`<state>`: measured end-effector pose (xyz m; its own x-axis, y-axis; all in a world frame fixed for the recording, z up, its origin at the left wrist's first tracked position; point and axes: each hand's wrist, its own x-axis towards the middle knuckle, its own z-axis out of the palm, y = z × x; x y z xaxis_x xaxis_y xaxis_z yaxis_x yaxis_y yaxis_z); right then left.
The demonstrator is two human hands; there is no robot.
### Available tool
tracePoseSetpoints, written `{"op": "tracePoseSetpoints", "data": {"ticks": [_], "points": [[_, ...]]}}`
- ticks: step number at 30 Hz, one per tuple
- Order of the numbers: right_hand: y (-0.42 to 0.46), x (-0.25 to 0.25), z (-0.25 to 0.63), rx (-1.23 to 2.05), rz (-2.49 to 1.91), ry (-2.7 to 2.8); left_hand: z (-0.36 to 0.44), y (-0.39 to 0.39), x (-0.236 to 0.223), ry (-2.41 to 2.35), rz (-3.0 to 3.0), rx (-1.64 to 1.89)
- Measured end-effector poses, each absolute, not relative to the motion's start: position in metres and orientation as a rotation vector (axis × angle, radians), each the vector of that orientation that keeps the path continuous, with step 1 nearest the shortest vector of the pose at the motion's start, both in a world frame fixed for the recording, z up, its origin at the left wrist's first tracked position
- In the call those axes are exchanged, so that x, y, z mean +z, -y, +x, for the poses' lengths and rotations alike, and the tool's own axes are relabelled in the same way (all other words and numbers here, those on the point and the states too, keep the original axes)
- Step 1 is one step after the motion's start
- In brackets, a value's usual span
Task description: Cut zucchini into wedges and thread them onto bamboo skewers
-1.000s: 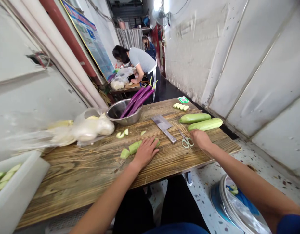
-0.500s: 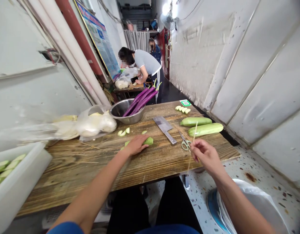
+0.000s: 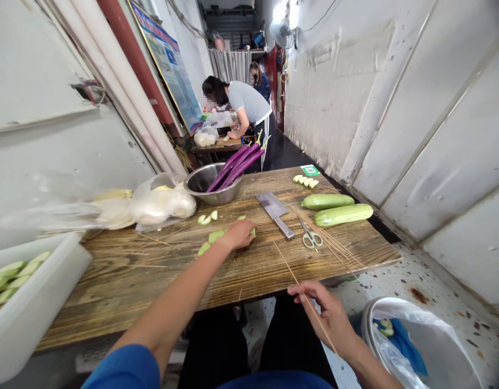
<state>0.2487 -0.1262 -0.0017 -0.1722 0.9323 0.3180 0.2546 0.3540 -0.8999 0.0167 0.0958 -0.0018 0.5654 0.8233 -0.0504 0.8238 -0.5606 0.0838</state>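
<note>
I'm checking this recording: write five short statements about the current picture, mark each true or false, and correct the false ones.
1. The right hand holds a thin stick. True.
2. The left hand grips the cleaver. False: the left hand is at the cut squash pieces, and the cleaver lies untouched.
3. The scissors lie to the right of the cleaver in the picture. True.
4. The purple eggplants lie directly on the wooden table. False: they lean in a metal bowl, their stems sticking out past its rim.
5. Two whole green squashes lie on the table. True.
</note>
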Motion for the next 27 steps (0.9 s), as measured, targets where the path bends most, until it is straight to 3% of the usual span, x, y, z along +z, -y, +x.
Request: {"op": "tracePoseSetpoints", "data": {"ticks": [9,27], "points": [[0.125,-0.019,0.241,0.961,-1.052,1.894,0.027,-0.097,-0.008,-1.628,2.587,0.165],[0.132,-0.044,0.235,1.077,-1.269,1.624,0.044,-0.133,-0.004,-1.888,2.016,0.18]]}}
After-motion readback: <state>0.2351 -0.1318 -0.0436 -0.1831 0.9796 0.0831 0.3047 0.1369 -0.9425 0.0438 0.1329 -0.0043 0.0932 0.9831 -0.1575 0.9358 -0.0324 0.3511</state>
